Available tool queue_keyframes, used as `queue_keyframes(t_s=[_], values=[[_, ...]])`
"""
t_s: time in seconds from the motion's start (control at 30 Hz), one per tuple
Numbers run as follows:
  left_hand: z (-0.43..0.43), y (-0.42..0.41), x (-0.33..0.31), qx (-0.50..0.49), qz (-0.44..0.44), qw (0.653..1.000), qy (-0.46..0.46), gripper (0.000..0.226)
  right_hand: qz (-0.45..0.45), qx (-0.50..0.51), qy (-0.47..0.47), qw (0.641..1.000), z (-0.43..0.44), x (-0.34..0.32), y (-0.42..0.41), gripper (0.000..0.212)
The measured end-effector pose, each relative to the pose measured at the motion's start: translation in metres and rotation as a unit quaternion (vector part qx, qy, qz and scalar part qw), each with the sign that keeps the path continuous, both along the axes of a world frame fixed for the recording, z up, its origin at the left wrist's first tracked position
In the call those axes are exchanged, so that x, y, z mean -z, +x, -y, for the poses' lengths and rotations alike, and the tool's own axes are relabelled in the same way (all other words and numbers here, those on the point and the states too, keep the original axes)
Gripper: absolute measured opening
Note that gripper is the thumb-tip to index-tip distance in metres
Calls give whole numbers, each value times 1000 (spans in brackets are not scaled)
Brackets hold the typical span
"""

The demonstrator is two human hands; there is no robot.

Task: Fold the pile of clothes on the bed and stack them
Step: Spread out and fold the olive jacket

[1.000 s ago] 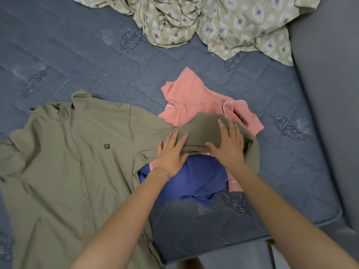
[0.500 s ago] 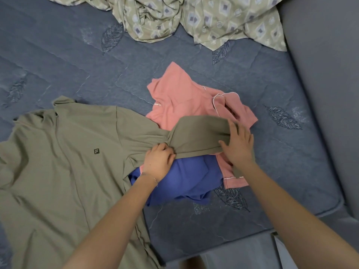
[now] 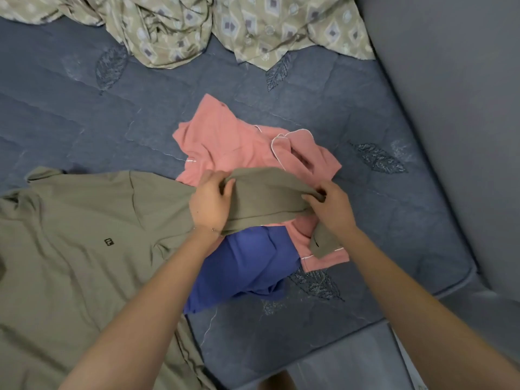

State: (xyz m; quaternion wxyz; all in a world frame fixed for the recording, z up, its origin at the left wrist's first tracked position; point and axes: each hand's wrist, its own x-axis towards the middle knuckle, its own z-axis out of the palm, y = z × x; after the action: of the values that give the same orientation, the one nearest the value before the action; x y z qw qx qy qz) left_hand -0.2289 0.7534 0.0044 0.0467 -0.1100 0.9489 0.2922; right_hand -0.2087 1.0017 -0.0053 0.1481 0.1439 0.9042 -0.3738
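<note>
Between the hands: the sleeve [image 3: 264,198] of the olive shirt [image 3: 84,249] is stretched, lying across the pink garment [image 3: 225,142] and the blue garment [image 3: 247,266].
Left hand: the left hand [image 3: 209,205] is closed on the sleeve near the shoulder seam, with the far edge of the cloth pinched between thumb and fingers.
Right hand: the right hand [image 3: 333,213] is closed on the cuff end, the fingers curled round a gather of cloth; a loose flap of olive cloth hangs just below the wrist.
Change: a second ago both palms were laid flat on the sleeve, smoothing it. Half a second ago only the left had been curled. Now the sleeve is gripped at both ends and its far edge is raised off the pink garment.
Meaning: smoothing is judged to be over and the sleeve fold to be starting. The sleeve is likely to be carried toward the shirt body.
Left of the left hand: the shirt body is spread flat on the bed [image 3: 84,122], logo side up.
Under the hands: the pink and blue garments are crumpled and not yet folded. No stack can be seen.
Beyond the hands: a patterned sheet [image 3: 253,26] is bunched at the far edge.
</note>
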Motion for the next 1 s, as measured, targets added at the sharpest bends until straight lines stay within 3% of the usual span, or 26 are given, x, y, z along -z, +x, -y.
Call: queue_keyframes(t_s=[0.1,0.17,0.27,0.37,0.47,0.53,0.63,0.77,0.83,0.9,1.0], values=[[-2,-16,-6,-70,-46,995,45,11,64,35,0,997,-11,5,4,17],[0,-21,-3,-74,-39,996,42,10,92,51,10,994,-19,11,12,30],[-3,-18,4,-10,-14,997,72,23,117,89,-6,989,-24,11,19,9],[-21,1,6,98,-56,992,49,38,133,128,-59,981,-20,7,23,30],[-47,25,7,173,-79,979,79,21,130,163,-115,971,-10,-1,20,29],[-62,41,8,197,6,963,181,8,124,180,-170,961,-2,-6,16,19],[-74,66,6,138,144,918,343,15,149,197,-255,935,17,-15,10,15],[-55,92,-2,38,192,870,452,34,169,190,-327,910,55,-26,6,20],[-35,98,-2,39,187,881,434,61,161,185,-321,915,77,-34,7,21],[-15,101,-3,50,167,914,366,82,162,208,-328,907,101,-42,10,24],[14,108,-4,71,111,961,245,93,173,251,-362,881,142,-56,19,24]])
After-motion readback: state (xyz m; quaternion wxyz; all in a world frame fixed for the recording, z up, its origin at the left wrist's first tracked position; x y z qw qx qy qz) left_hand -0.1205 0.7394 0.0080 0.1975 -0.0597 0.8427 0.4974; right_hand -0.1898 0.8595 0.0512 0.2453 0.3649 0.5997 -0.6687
